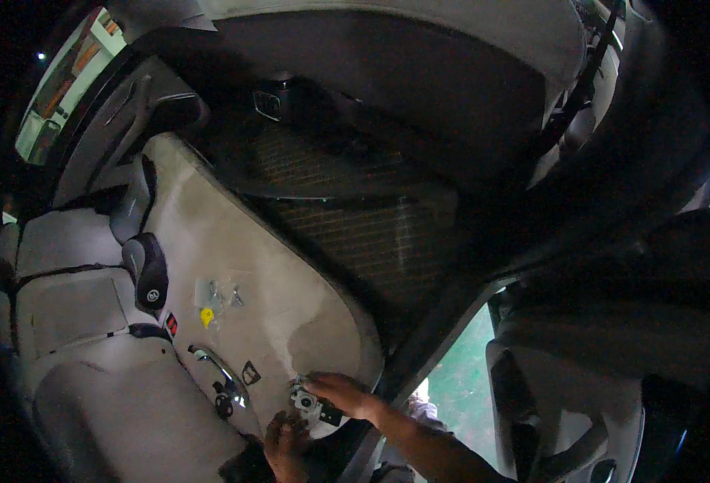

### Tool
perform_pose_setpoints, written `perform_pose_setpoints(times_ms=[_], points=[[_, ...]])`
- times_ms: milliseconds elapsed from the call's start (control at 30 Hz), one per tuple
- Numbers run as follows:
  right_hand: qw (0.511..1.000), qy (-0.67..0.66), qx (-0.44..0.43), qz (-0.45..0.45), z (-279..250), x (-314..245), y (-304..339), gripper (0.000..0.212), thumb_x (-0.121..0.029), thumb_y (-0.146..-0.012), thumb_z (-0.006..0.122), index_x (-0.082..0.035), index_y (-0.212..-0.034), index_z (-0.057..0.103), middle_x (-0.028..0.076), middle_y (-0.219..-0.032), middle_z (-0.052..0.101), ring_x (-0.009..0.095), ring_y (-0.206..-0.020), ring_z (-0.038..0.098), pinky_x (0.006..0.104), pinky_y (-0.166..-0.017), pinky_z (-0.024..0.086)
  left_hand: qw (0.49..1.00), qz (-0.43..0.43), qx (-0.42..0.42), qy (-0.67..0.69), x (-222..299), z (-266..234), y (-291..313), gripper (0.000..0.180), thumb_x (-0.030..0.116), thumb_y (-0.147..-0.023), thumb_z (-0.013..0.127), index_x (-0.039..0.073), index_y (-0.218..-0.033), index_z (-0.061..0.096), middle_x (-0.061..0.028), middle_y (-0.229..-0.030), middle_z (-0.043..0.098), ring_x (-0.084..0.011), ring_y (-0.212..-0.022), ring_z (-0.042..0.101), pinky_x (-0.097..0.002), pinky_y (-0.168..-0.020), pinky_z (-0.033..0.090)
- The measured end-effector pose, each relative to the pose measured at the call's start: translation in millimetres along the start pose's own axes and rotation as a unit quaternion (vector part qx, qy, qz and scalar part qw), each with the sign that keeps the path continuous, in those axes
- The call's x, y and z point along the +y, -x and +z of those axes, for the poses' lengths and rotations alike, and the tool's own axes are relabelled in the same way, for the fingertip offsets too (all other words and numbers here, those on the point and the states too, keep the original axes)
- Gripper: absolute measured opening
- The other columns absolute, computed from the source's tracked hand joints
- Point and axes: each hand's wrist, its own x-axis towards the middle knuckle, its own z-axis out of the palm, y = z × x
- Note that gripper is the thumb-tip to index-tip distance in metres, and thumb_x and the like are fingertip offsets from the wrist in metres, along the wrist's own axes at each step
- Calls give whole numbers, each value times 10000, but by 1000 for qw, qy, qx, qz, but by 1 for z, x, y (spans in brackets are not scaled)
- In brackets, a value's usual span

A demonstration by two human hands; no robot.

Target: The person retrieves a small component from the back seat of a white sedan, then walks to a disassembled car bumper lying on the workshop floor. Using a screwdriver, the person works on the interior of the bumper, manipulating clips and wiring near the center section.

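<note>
My right hand (339, 394) reaches in from the lower right, its fingers closed over the top of a silver metal mechanism (305, 400) with a round centre, low over the seat cushion. A black block (331, 415) shows at the mechanism's right side. Close beside its lower left is my left hand (285, 447), in shadow with its fingers curled together; what they grip, if anything, is hidden. A small dark frame-shaped piece (250, 373) lies on the cushion to the left. Farther left rests a curved chrome door handle (224, 377).
The beige rear seat cushion (202, 213) bears clear plastic bags (224, 295) of small metal parts and a yellow piece (207, 317). A seat-belt buckle (171, 324) sits at the backrest. Beyond are a dark floor mat (347, 233), front seatback (419, 72) and an open door (580, 394).
</note>
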Motion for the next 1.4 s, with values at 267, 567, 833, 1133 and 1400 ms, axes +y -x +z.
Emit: perform_pose_setpoints(times_ms=[267, 567, 833, 1133, 1400], points=[[999, 4, -11, -36, 2, -13, 7, 650, -534, -1019, 488, -4, -1386, 572, 155, -1414, 591, 286, -1337, 520, 369, -1154, 347, 894, -285, 115, 326, 56, 28, -1, 574, 286, -992, 639, 18, -1464, 452, -163, -1344, 583, -308, -1171, 601, -433, -911, 523], [977, -135, 161, -23, 45, -10, 66, 564, -450, -1009, 596, 6, -1340, 610, 61, -1254, 661, 156, -1154, 577, 298, -1020, 429, 912, -259, 64, 310, 85, 31, 48, 648, 290, -953, 703, 24, -1476, 429, -158, -1438, 508, -308, -1254, 545, -441, -975, 508], [908, -147, 393, -1, 118, 160, 232, 484, -434, -1022, 574, -26, -1276, 631, 68, -1183, 679, 174, -1048, 622, 331, -962, 465, 939, -208, -77, 262, 41, 33, 178, 653, 217, -962, 677, -18, -1496, 384, -175, -1357, 590, -216, -1112, 606, -327, -937, 505], [872, -18, 488, -24, 154, 202, 417, 470, -445, -1013, 572, -70, -1295, 592, 83, -1106, 682, 203, -963, 649, 362, -848, 516, 941, -139, -294, 97, 63, 66, 239, 409, 234, -950, 664, -9, -1276, 624, -169, -1158, 707, -273, -985, 701, -375, -852, 549], [868, -113, 484, 17, 173, 233, 506, 445, -415, -1037, 536, -13, -1196, 643, 75, -1044, 675, 162, -903, 625, 341, -814, 505, 929, 76, -358, 65, 61, 212, 264, 343, 251, -948, 641, 17, -1195, 678, -208, -1167, 691, -364, -1086, 667, -447, -961, 521]])
